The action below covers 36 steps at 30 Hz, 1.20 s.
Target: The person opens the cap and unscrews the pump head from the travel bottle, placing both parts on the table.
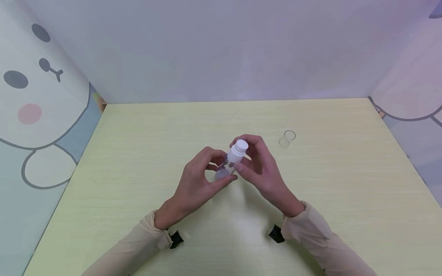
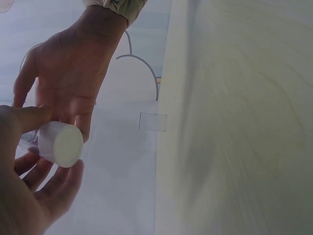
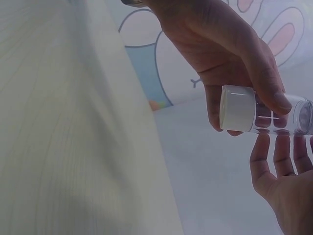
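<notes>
A small pump bottle with a white top, clear body and white base (image 1: 236,152) is held tilted above the table between both hands. The left hand (image 1: 198,177) grips its lower part, thumb on the near side and fingers on the far side. My right hand (image 1: 264,168) holds it near the white top, index finger behind and thumb in front. In the left wrist view the white base (image 2: 67,145) faces the camera. The right wrist view shows the clear body (image 3: 274,115) between the hands. Standing apart on the table, to the right, is a clear cap-like cylinder (image 1: 287,138).
The pale wooden table (image 1: 155,130) ends at a plain light wall (image 1: 238,53) behind. Side panels with cartoon animal drawings (image 1: 38,96) stand left and right. Black wrist pieces (image 1: 177,239) stick out at both sleeves.
</notes>
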Motion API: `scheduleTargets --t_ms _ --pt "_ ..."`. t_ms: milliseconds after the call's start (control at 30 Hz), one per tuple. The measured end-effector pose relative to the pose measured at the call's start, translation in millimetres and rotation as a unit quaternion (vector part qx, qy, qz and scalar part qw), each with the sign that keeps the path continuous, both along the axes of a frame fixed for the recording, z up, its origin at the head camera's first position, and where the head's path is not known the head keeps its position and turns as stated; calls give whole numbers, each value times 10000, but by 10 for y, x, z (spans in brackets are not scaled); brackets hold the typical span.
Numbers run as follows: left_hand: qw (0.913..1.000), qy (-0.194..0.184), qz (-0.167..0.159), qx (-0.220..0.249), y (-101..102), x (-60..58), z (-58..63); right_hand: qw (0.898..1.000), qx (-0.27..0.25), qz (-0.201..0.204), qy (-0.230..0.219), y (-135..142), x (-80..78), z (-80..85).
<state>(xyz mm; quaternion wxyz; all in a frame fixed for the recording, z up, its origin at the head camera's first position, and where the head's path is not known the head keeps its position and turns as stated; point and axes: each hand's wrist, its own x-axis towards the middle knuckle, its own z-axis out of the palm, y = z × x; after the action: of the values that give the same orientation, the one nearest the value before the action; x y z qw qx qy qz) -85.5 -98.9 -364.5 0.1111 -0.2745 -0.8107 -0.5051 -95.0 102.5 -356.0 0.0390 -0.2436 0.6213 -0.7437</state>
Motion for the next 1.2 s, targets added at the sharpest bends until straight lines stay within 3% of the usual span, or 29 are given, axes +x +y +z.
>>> scheduleTargets --t_ms 267,900,1200 --pt "10000 9 23 -79 -4 -3 -7 9997 -1 -104 -243 -17 -9 -15" --pt "10000 -33 29 28 4 16 6 9994 259 -77 223 4 -17 1" --pt "10000 -67 21 11 4 27 16 9999 31 -11 -109 -6 9 7"
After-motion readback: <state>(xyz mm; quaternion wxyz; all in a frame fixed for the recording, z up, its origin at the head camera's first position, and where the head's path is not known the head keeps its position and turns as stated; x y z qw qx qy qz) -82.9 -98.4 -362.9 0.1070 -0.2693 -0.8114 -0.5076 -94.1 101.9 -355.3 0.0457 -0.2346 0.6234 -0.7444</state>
